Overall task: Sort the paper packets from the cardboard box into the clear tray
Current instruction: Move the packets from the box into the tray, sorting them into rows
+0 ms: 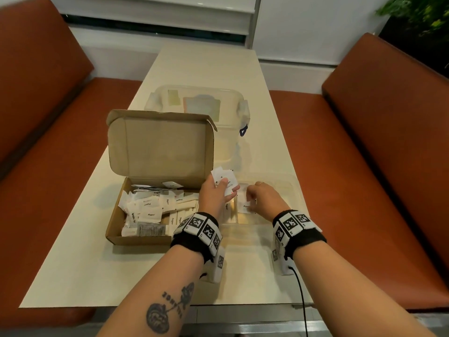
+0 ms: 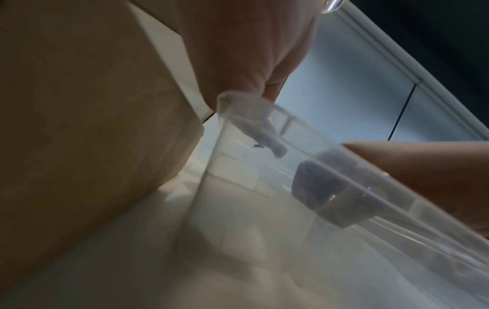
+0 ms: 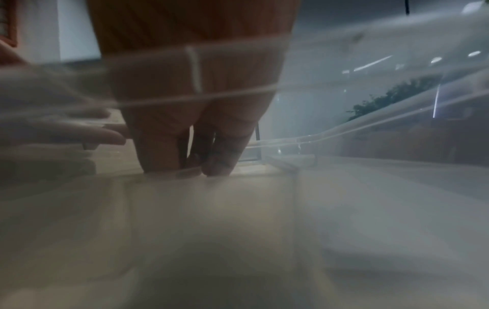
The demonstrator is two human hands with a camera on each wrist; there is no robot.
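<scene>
Fingers [image 1: 229, 188] seemingly pinch paper packets [image 1: 224, 178].

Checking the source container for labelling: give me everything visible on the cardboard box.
The cardboard box is a shallow brown corrugated mailer, plain inside, lying flat on the cream table, left of the clear tray. Its hinged lid stands open, propped upright at the far side, with small flaps at the corners. Inside lies a loose heap of white paper packets, some printed "Pepper", "Sugar" and "White". The left hand hovers at its right end; whether it touches the box cannot be told.
</scene>
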